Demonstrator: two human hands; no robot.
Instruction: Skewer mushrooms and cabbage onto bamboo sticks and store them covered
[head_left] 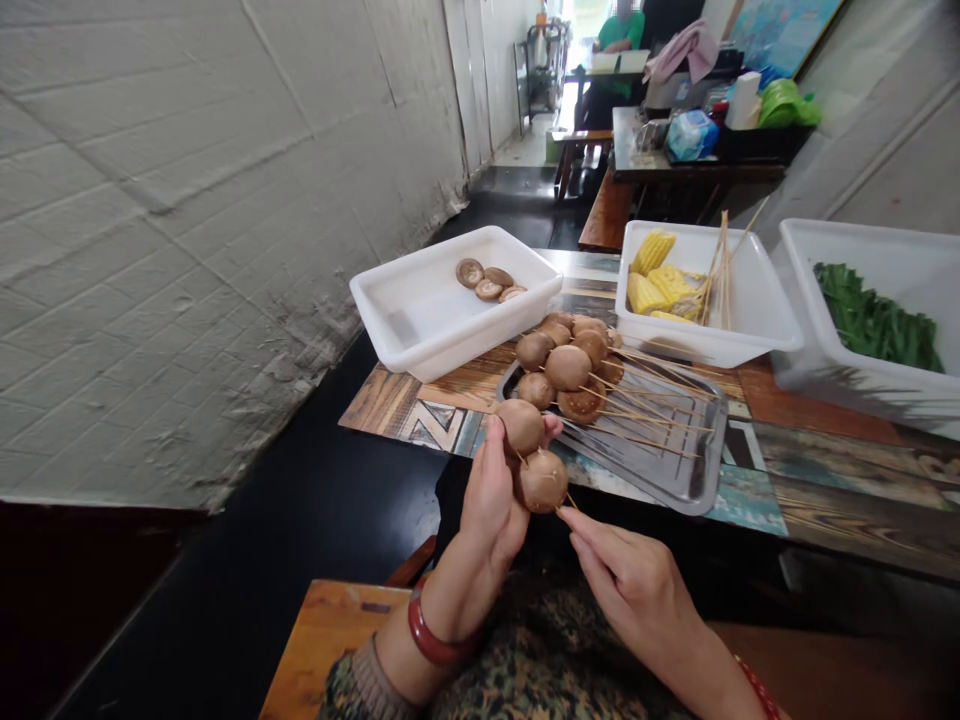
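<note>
My left hand (493,497) cups two brown mushrooms (543,480), its fingers wrapped behind the upper one. A thin wooden skewer (571,499) runs through both caps. Its lower end is pinched between the thumb and fingers of my right hand (634,575). Just beyond, a metal tray (694,480) carries a pile of skewered mushrooms (568,368), their bare stick ends pointing right. Behind and to the left stands a white plastic tub (420,340) with several loose mushrooms (489,288) in its far right corner.
A white tub (709,345) of corn pieces (664,285) and sticks stands right of centre. Farther right, another tub (847,385) holds green leaves (874,320). A wall (225,200) rises on the left. A person in green (621,32) sits behind a cluttered table.
</note>
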